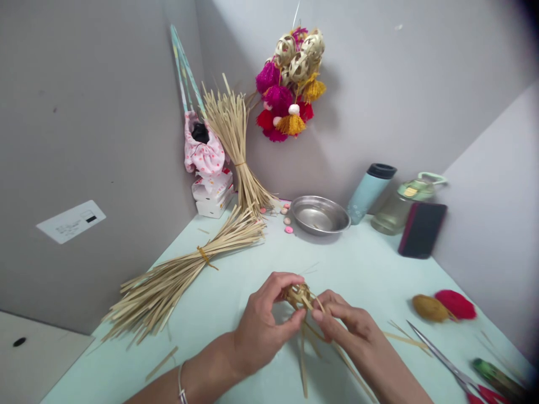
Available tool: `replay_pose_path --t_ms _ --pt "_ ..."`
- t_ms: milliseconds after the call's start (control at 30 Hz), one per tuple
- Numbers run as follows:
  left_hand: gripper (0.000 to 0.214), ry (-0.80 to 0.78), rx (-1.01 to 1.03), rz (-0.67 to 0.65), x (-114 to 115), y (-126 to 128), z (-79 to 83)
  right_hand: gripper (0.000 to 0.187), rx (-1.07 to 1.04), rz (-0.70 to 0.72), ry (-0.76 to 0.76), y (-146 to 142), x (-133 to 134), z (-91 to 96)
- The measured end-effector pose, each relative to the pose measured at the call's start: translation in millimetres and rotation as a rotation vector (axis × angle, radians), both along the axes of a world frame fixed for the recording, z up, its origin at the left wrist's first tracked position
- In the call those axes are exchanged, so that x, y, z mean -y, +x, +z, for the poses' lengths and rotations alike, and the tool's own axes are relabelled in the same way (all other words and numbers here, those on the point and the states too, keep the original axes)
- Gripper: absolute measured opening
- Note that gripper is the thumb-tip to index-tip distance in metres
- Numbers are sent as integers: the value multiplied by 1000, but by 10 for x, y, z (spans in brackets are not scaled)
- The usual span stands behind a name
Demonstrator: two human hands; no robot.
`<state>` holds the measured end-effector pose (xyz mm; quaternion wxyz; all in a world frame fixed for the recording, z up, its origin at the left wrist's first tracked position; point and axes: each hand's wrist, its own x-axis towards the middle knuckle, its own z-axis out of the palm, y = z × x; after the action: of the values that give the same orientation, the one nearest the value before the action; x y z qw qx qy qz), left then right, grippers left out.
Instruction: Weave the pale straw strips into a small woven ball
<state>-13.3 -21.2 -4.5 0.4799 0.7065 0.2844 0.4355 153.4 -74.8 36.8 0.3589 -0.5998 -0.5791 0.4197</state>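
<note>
table [357, 264]: scissors [446, 362] lying near right edge
left hand [263, 322]: half-curled, cupping woven ball [298, 293]
right hand [343, 322]: nearly closed, pinching strip [307, 302]
risk: slipping pinch possibly loosening woven ball

The head camera looks forward and down at nearby hands [265, 322].

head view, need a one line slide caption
The left hand holds a small woven ball, the right hand pinches a strip, scissors lie nearby.
</note>
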Motion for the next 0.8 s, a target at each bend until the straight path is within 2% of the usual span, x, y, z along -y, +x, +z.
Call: replay_pose_path --t_ms 133,500,800 --pt "40 -3 0 8 -1 1 2 44 -9 -7 -4 -32 11 -18" --pt "43 147 -24 -26 18 9 -42 44 -65 6 1 -32 15 -21" --pt "41 -124 33 21 13 30 6 35 -47 1 20 -89 8 41"
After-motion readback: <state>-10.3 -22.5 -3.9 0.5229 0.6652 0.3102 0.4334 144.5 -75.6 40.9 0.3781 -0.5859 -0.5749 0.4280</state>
